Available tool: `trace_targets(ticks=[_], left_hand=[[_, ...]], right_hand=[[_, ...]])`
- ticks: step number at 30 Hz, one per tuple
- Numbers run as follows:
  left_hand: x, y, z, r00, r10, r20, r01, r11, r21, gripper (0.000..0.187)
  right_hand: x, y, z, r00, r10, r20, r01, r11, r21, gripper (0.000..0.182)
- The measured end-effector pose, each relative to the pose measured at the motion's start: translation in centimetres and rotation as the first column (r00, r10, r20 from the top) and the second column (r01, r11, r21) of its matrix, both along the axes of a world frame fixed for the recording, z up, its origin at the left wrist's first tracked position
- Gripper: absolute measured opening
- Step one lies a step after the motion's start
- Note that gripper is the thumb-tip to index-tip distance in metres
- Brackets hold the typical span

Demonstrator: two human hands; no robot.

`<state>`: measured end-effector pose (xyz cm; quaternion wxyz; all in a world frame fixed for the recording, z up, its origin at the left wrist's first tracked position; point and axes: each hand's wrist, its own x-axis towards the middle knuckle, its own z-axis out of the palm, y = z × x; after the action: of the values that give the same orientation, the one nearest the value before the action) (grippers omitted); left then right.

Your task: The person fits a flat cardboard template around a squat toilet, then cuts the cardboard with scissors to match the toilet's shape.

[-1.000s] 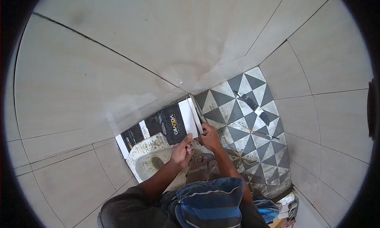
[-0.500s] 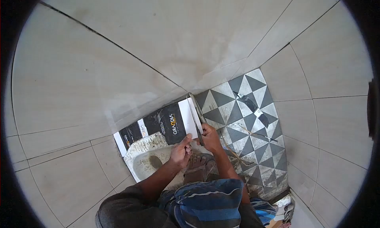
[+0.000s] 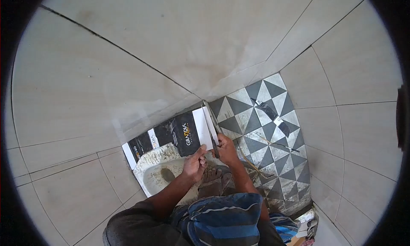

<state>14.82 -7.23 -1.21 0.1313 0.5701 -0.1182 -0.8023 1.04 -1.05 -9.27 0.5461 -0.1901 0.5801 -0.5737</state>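
A black-and-white printed cardboard sheet [image 3: 186,133] marked "GRANDIA" lies along the wall and over the back edge of a dirty white squat toilet pan [image 3: 147,175]. My left hand [image 3: 195,164] is closed on the sheet's near right corner, thumb on top. My right hand [image 3: 227,150] is wrapped around the lower end of a long, thin dark tool [image 3: 215,140], which lies along the sheet's white right end. Its exact kind is not clear. Between my hands and below them, my sandalled foot [image 3: 213,177] shows.
Large beige wall tiles [image 3: 136,54] surround the corner. On the patterned grey-and-white floor [image 3: 273,156] lie a black-and-white offcut strip [image 3: 273,119] and a thin twig-like piece [image 3: 250,161]. Assorted items [image 3: 307,229] sit at the lower right.
Almost nothing differs. Both hands keep their hold at the sheet's right end, and the view has shifted very slightly.
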Motion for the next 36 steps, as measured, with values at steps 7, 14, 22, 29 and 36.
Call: trace_targets(ticks=[7,14,22,29,36], left_hand=[[-0.4,0.0,0.7,0.999,0.025,0.025,-0.025,1.0,0.004,0.022],[-0.4,-0.1,0.7,0.997,0.006,0.074,-0.007,1.0,0.016,0.021],[-1.0,0.0,1.0,0.995,0.048,0.084,-0.048,0.999,-0.007,0.034],[-1.0,0.1,0.7,0.998,0.063,0.028,-0.064,0.998,0.026,0.021],[-1.2,-0.7,-0.5,1.0,0.022,0.0,-0.022,1.0,-0.003,0.029]], right_hand=[[-1.2,-0.2,0.6,0.991,0.103,-0.087,-0.091,0.986,0.139,0.017],[-1.6,-0.5,0.4,0.993,0.087,-0.084,-0.079,0.992,0.1,0.017],[-1.4,-0.6,1.2,0.999,0.033,0.001,-0.033,0.997,0.074,0.014],[-1.2,0.3,-2.5,0.964,0.042,-0.263,-0.03,0.998,0.048,0.013],[-4.9,7.1,-6.8,0.726,-0.136,-0.674,0.371,0.903,0.218,0.026]])
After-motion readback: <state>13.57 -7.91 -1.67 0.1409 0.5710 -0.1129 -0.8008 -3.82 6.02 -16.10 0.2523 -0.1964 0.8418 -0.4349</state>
